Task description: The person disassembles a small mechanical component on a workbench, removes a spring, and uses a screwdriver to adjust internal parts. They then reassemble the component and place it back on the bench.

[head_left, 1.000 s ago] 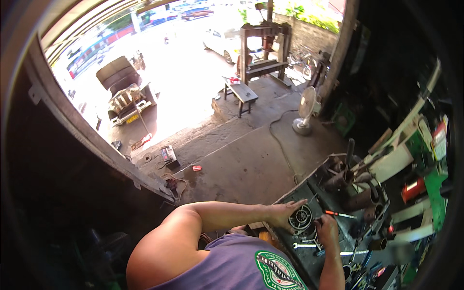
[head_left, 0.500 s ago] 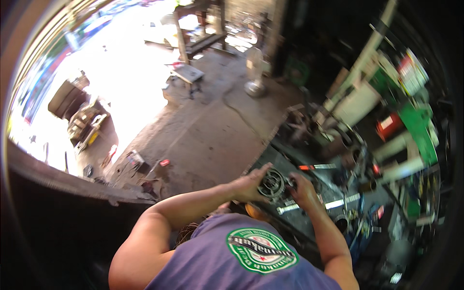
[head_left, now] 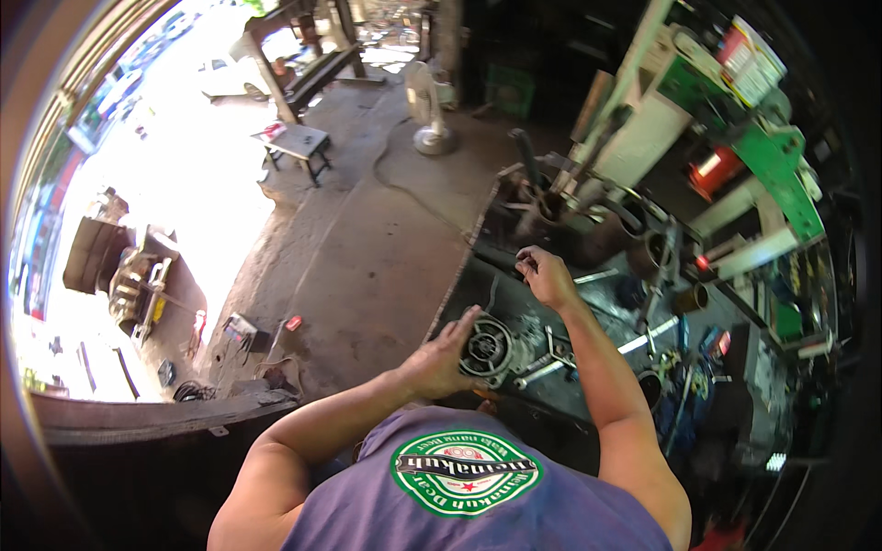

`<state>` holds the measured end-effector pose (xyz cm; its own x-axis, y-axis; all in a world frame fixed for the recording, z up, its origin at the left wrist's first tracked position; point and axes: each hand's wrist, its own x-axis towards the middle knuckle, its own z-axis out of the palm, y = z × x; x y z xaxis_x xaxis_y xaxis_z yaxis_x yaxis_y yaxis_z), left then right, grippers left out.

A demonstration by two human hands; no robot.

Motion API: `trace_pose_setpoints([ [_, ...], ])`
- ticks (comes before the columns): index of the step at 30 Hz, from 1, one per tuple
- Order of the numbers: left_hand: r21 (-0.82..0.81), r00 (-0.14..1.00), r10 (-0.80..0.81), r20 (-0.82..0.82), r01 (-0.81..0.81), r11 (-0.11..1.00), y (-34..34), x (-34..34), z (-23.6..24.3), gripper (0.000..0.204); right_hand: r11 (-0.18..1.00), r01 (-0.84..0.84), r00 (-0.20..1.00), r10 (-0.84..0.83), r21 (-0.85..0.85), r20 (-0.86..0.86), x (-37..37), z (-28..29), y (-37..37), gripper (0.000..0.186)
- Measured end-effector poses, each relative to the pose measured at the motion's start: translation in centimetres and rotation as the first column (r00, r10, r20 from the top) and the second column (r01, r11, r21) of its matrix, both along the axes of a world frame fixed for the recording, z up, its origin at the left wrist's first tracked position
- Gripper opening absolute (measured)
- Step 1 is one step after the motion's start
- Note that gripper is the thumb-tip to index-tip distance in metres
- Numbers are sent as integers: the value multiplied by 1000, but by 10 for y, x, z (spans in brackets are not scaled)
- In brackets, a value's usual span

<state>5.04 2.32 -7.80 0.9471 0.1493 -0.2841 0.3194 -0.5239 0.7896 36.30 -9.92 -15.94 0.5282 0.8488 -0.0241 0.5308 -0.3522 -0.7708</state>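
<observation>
My left hand [head_left: 439, 360] is curled round the left side of a round metal housing [head_left: 487, 347] with a spoked, ring-shaped face, at the near edge of the dark workbench [head_left: 501, 292]. Farther out over the bench is my right hand [head_left: 548, 277], its fingers pinched together; whatever is in them, if anything, is too small to make out. A thin metal shaft [head_left: 599, 275] lies on the bench just right of that wrist. Between my arms rest a wrench [head_left: 540, 370] and a three-armed metal tool [head_left: 552, 347], right of the housing.
Metal cans [head_left: 548, 208] holding tools stand along the bench's far side. A long metal bar [head_left: 649, 335] and more tools lie to the right, before a green and white frame [head_left: 753, 188]. Beyond the bench are a standing fan [head_left: 430, 138] and a small stool [head_left: 299, 142].
My right hand has left the housing's side and moved away, up across the bench. My left hand stays on the housing. The whole view has shifted, and the orange handle is now out of sight.
</observation>
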Motion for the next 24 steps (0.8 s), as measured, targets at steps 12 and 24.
trace_pose_setpoints([
  [12, -45, 1000, 16, -9, -16, 999, 4, -9, 10, 155, 969, -165, 797, 241, -184, 554, 50, -102, 97, 17],
  [24, 61, 998, 15, 62, -19, 998, 0, -7, -1, 155, 906, 413, 843, -341, 94, -416, -33, 32, -112, 23],
])
